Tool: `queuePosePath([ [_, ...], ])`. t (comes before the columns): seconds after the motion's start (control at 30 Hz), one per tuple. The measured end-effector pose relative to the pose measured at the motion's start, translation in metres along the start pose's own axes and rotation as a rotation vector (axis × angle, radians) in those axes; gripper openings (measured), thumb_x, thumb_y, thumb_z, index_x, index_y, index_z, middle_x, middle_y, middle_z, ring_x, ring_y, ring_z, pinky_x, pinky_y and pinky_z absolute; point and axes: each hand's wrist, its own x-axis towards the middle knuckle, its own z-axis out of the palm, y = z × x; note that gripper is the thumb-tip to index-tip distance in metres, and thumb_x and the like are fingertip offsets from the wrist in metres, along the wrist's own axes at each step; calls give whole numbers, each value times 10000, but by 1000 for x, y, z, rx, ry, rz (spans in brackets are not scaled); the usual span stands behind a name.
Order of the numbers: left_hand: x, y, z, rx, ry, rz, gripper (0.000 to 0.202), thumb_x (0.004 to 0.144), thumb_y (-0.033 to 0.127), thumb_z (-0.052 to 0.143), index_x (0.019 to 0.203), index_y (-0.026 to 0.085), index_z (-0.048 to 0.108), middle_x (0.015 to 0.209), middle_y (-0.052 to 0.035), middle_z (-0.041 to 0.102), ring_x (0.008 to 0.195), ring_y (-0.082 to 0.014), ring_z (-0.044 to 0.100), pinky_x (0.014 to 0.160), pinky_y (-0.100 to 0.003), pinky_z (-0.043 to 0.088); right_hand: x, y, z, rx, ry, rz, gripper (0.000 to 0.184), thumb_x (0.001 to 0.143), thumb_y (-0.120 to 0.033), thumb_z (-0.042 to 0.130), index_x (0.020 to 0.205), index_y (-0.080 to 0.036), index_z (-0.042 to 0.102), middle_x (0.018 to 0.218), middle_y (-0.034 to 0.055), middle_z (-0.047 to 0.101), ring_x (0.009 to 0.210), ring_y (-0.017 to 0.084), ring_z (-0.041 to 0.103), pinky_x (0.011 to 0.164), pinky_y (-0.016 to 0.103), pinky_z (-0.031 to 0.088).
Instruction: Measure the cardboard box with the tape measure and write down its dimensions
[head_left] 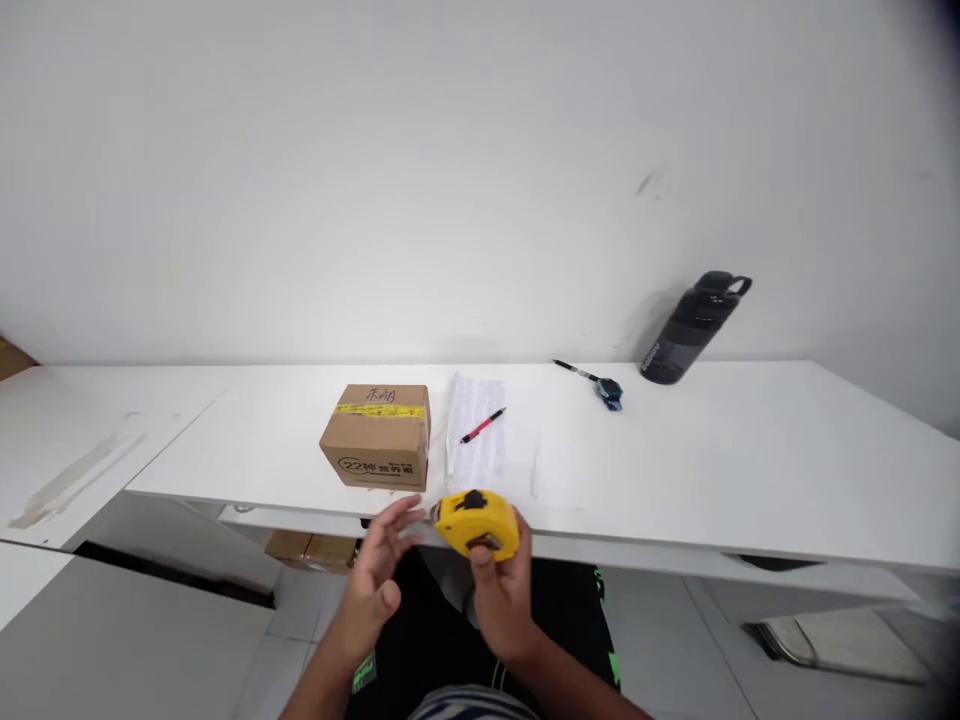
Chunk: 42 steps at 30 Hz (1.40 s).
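A yellow tape measure (480,522) with a black button on top is held in my right hand (506,590), just in front of the desk's front edge. The thumb presses on its side. To its left, my left hand (381,565) is open, fingers apart, with the fingertips close to the tape's metal end; whether they touch it I cannot tell. Beyond my left hand stands a brown cardboard box (379,440) with yellow tape across its top. Beside the box lies a sheet of white paper (469,465) with a red and black pen (483,426) on it.
Farther back on the white desk (675,460) are a black pen (576,370) and a small dark teal object (609,392). A dark bottle (686,330) stands near the wall at the right. Under the desk sits another cardboard box (309,550).
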Motion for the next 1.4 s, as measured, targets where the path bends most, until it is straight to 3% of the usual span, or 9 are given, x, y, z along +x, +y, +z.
queuePosePath([
  [0.1, -8, -48, 28, -144, 45, -220, 854, 644, 843, 542, 1299, 296, 568, 1348, -117, 594, 1220, -354, 566, 1017, -520, 478, -17, 2, -5, -125, -168, -80, 565, 935, -586, 377, 1432, -322, 323, 1320, 135, 556, 1196, 314, 550, 987, 551, 452],
  [0.23, 0, -48, 23, 34, 76, -270, 720, 650, 784, 609, 1139, 258, 660, 1167, -106, 702, 1105, -366, 639, 961, -527, 516, 37, -10, -35, -486, -402, -308, 512, 971, -522, 230, 1208, -314, 633, 1301, 109, 597, 1291, 342, 467, 1060, 585, 347],
  [0.43, 52, -23, 31, 822, -489, 161, 464, 680, 590, 736, 1019, 278, 685, 1208, -66, 692, 1268, -304, 540, 1150, -506, 315, 202, 5, -51, -1417, -614, -105, 467, 942, -122, 350, 1393, -137, 470, 1045, 193, 700, 905, 258, 660, 773, 375, 455],
  [0.53, 77, -39, 46, 1013, -653, 276, 424, 704, 600, 712, 918, 234, 685, 1465, -81, 495, 1416, -314, 360, 1192, -499, 226, 240, 20, -45, -1428, -691, -85, 327, 868, -70, 486, 1162, -122, 620, 946, 182, 717, 849, 257, 663, 762, 358, 425],
  [0.67, 86, -57, 44, 1026, -702, 243, 476, 676, 635, 716, 899, 216, 674, 1525, -90, 404, 1436, -301, 327, 1201, -469, 218, 231, 19, -51, -1319, -640, -123, 236, 957, -239, 441, 1112, -163, 601, 914, 106, 709, 805, 211, 639, 719, 311, 411],
  [0.83, 84, -56, 40, 948, -667, 91, 544, 670, 648, 710, 1058, 269, 666, 1495, -48, 451, 1419, -260, 365, 1214, -427, 205, 182, 13, -74, -671, -451, 53, 551, 961, -587, 280, 810, -184, 624, 689, 21, 610, 669, 174, 574, 620, 286, 411],
  [0.97, 88, -55, 41, 923, -664, 48, 557, 670, 635, 714, 1084, 266, 660, 1489, -57, 457, 1419, -262, 364, 1209, -433, 218, 157, 24, -79, -477, -436, 190, 469, 952, -543, 316, 814, -201, 606, 577, -24, 532, 598, 162, 530, 627, 298, 408],
  [1.1, 89, -56, 41, 896, -656, 55, 441, 683, 602, 720, 966, 266, 682, 1493, -30, 454, 1419, -264, 367, 1205, -441, 225, 156, 32, -76, -513, -313, 214, 422, 883, -515, 467, 580, -225, 426, 590, -9, 546, 609, 163, 518, 607, 296, 389],
  [1.4, 91, -55, 41, 852, -642, 37, 439, 687, 627, 705, 913, 254, 666, 1484, -26, 470, 1417, -263, 372, 1198, -435, 239, 154, 35, -73, -571, -361, 209, 426, 851, -439, 494, 533, -232, 300, 528, -37, 417, 545, 132, 408, 570, 289, 332],
])
